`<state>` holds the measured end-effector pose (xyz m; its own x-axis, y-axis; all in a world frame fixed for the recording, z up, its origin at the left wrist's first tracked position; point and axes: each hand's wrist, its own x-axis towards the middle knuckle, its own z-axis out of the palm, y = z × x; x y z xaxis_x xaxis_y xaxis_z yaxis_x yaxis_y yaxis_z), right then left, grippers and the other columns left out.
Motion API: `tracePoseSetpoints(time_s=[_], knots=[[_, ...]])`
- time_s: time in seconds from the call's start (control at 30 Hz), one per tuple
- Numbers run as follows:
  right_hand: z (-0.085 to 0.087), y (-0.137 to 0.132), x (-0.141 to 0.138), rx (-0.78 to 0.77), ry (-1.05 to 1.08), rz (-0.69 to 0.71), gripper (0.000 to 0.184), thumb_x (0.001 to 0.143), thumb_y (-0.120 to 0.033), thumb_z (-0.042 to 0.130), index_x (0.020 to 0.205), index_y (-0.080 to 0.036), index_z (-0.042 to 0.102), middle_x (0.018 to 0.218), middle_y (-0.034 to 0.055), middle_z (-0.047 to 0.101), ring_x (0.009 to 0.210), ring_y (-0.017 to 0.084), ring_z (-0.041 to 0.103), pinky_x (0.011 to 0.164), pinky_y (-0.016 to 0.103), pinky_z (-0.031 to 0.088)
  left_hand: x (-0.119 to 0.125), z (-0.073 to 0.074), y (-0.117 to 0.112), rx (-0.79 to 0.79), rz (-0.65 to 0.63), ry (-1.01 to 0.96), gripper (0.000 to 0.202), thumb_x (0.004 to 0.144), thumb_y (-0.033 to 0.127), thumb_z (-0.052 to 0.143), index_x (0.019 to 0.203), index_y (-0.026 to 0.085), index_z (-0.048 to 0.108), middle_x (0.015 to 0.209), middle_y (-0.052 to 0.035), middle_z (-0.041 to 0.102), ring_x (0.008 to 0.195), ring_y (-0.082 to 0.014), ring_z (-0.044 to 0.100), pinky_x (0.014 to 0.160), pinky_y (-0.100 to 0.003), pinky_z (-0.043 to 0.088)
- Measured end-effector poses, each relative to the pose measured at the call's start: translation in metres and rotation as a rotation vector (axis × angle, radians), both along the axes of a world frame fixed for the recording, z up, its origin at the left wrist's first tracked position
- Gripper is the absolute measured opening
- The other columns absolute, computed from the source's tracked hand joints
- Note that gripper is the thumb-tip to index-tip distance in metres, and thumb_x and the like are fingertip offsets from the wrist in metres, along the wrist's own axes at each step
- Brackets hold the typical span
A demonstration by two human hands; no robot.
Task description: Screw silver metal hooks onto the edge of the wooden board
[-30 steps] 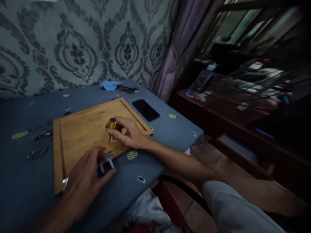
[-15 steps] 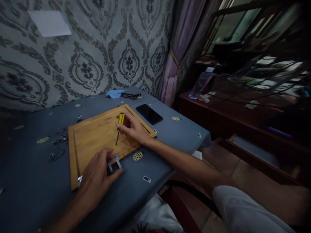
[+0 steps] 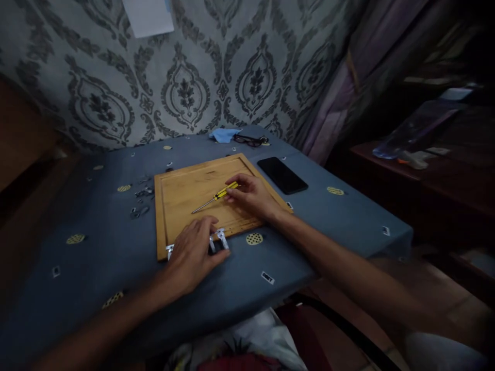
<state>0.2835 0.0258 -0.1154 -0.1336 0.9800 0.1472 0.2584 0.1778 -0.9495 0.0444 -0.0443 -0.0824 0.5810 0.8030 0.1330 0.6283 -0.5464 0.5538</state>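
Observation:
A wooden cabinet door with a raised rim lies flat on the table. My right hand holds a yellow and black screwdriver over it, the shaft slanting down to the left. At the door's front edge, my left hand is curled round a silver metal hinge, its thumb on the near side. Part of this hinge is hidden by the fingers. Another shiny metal piece shows at the door's front left corner, partly behind my left hand.
Small metal parts lie left of the door on the blue patterned tablecloth. A black phone lies to its right. Glasses and a blue face mask are at the back. A bottle is on the dark furniture at right.
The screwdriver has swung from nearly upright to a low slant, its handle now leaning right. My left hand stays at the hinge. The view has turned left.

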Motion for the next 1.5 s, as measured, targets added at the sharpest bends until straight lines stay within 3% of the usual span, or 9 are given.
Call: tracePoseSetpoints(time_s=[0.2, 0.3, 0.67, 0.83, 1.2, 1.33, 1.5], knots=[[0.009, -0.008, 0.011, 0.074, -0.316, 0.159, 0.039, 0.099, -0.042, 0.067, 0.13, -0.018, 0.063, 0.131, 0.0098, 0.066, 0.112, 0.024, 0.067, 0.094, 0.047, 0.059, -0.001, -0.002, 0.0, -0.01, -0.016, -0.003, 0.054, 0.079, 0.024, 0.083, 0.121, 0.024, 0.05, 0.114, -0.0056, 0.07, 0.112, -0.0285, 0.068, 0.098, -0.047, 0.056], [0.021, -0.014, 0.008, 0.155, -0.413, 0.225, 0.018, 0.09, -0.028, 0.074, 0.106, -0.02, 0.075, 0.104, 0.0057, 0.072, 0.099, 0.022, 0.066, 0.097, 0.042, 0.052, -0.002, -0.003, 0.0, -0.009, -0.022, -0.007, 0.056, 0.079, 0.025, 0.084, 0.122, 0.024, 0.049, 0.117, -0.0064, 0.069, 0.114, -0.0288, 0.067, 0.098, -0.047, 0.056], [0.04, -0.028, -0.001, 0.268, -0.517, 0.463, 0.016, 0.091, -0.019, 0.065, 0.103, -0.022, 0.076, 0.096, 0.0043, 0.073, 0.091, 0.018, 0.067, 0.083, 0.03, 0.048, -0.003, 0.0, -0.001, 0.045, -0.061, 0.066, 0.044, 0.085, 0.033, 0.082, 0.115, 0.024, 0.051, 0.114, -0.0052, 0.068, 0.109, -0.0282, 0.066, 0.091, -0.044, 0.056], [0.042, -0.029, -0.001, 0.28, -0.548, 0.475, 0.015, 0.093, -0.021, 0.064, 0.104, -0.021, 0.075, 0.096, 0.0044, 0.074, 0.091, 0.018, 0.067, 0.082, 0.03, 0.048, -0.005, 0.001, -0.004, 0.108, -0.093, 0.12, 0.039, 0.088, 0.032, 0.079, 0.116, 0.024, 0.052, 0.117, -0.0053, 0.067, 0.111, -0.029, 0.064, 0.093, -0.044, 0.054], [0.035, -0.031, -0.009, 0.375, -0.592, 0.403, 0.022, 0.098, -0.027, 0.058, 0.11, -0.022, 0.076, 0.1, 0.0087, 0.072, 0.097, 0.023, 0.065, 0.088, 0.037, 0.049, -0.004, 0.009, -0.003, 0.012, -0.093, 0.08, 0.046, 0.084, 0.03, 0.082, 0.118, 0.023, 0.052, 0.122, -0.0069, 0.066, 0.117, -0.0298, 0.064, 0.098, -0.045, 0.054], [0.032, -0.03, -0.009, 0.388, -0.611, 0.386, 0.025, 0.099, -0.029, 0.057, 0.112, -0.021, 0.076, 0.1, 0.01, 0.072, 0.098, 0.025, 0.066, 0.089, 0.038, 0.05, -0.009, 0.022, -0.002, 0.081, -0.107, 0.067, 0.048, 0.086, 0.032, 0.081, 0.123, 0.024, 0.052, 0.122, -0.0058, 0.067, 0.115, -0.0281, 0.065, 0.093, -0.041, 0.054], [0.033, -0.03, -0.007, 0.367, -0.642, 0.375, 0.026, 0.098, -0.03, 0.06, 0.117, -0.022, 0.075, 0.105, 0.0097, 0.073, 0.098, 0.025, 0.067, 0.09, 0.038, 0.051, -0.026, 0.055, 0.018, 0.145, -0.003, -0.142, 0.032, 0.089, 0.034, 0.076, 0.113, 0.022, 0.059, 0.106, -0.0008, 0.07, 0.099, -0.0195, 0.068, 0.086, -0.031, 0.052]])
